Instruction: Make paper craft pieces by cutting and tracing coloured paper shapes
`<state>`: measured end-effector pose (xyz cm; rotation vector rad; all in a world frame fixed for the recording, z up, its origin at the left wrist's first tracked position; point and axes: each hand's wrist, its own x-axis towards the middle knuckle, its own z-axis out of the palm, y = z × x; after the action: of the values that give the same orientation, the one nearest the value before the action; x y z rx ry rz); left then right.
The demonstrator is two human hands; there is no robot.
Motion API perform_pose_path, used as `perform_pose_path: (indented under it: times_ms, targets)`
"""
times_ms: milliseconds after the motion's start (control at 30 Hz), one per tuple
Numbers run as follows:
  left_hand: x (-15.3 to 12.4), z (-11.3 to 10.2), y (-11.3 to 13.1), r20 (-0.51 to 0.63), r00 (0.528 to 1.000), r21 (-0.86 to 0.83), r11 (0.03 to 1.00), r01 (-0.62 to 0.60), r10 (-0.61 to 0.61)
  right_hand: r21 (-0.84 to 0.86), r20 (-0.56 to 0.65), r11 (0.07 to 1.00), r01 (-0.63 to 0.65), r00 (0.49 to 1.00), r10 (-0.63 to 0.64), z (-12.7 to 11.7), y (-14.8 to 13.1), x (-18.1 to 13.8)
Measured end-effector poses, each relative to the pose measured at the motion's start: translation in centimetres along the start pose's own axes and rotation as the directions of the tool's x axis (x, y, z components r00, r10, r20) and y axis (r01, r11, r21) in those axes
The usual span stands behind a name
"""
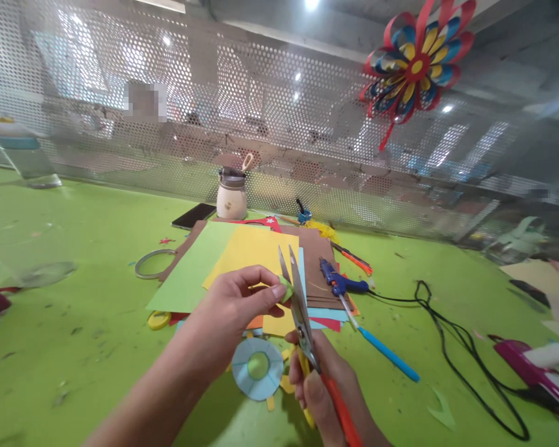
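Observation:
Between the thumb and fingers of my left hand (245,301) is a small green paper piece (286,289). My right hand (328,385) grips a pair of scissors (300,323) with one red and one yellow handle. Their blades point away from me, slightly apart, right beside the green piece; whether they touch it I cannot tell. Below my hands, a light blue paper ring (265,386) with yellow tabs around its edge lies on the table. Behind them is a stack of coloured sheets, with yellow paper (256,248) and green paper (190,273) on top.
A blue glue gun (340,280) with a black cord (447,332) lies to the right, near a blue-handled tool (389,354). Further back are a phone (194,216) and a white jar (231,200). A perforated metal screen (190,143) borders the green table (97,372).

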<state>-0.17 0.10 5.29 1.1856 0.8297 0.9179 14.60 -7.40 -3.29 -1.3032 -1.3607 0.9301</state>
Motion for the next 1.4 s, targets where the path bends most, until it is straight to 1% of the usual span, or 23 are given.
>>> perform_pose_path:
  times_ms: [167, 300, 500, 667, 767, 900, 1133, 1267, 1400]
  targets:
    - [0.0, -0.1, 0.1, 0.014, 1.0, 0.013, 1.0, -0.022, 0.022, 0.024, 0.026, 0.998, -0.052, 0.998, 0.051, 0.0, -0.1, 0.0]
    - [-0.1, -0.2, 0.3, 0.021, 0.999, 0.056, 0.997, -0.05, 0.049, 0.027, 0.034, 0.997, -0.074, 0.997, 0.073, 0.0, 0.1, 0.0]
    - [0.0, -0.4, 0.6, 0.022, 0.998, 0.142, 0.988, -0.054, 0.052, 0.02, 0.064, 0.999, -0.041, 0.997, 0.04, -0.2, -0.7, -0.2]
    - [0.1, -0.7, 0.7, 0.077, 0.995, 0.202, 0.976, -0.085, 0.071, 0.017, 0.099, 1.0, -0.003, 0.995, 0.002, -0.5, -1.1, -0.4]
    - [0.0, -0.8, 1.1, 0.079, 0.993, 0.269, 0.957, -0.109, 0.09, 0.001, 0.109, 1.0, -0.015, 0.994, 0.015, -0.8, -1.0, -0.3]
    - [-0.2, -0.7, 1.7, 0.09, 0.99, 0.346, 0.928, -0.134, 0.11, 0.032, 0.156, 0.999, -0.034, 0.987, 0.028, -1.2, -1.1, -0.3]
    - [-0.2, -0.8, 1.8, 0.116, 0.988, 0.331, 0.934, -0.131, 0.097, 0.036, 0.147, 0.999, -0.014, 0.989, 0.009, -1.1, -1.0, -0.3]
    - [-0.1, -0.8, 1.8, 0.12, 0.989, 0.309, 0.943, -0.125, 0.092, 0.004, 0.12, 1.0, 0.007, 0.993, -0.008, -1.0, -0.6, -0.2]
    - [-0.2, -0.8, 1.9, 0.126, 0.987, 0.309, 0.942, -0.132, 0.096, -0.004, 0.126, 1.0, 0.025, 0.992, -0.024, -1.0, -0.7, -0.2]
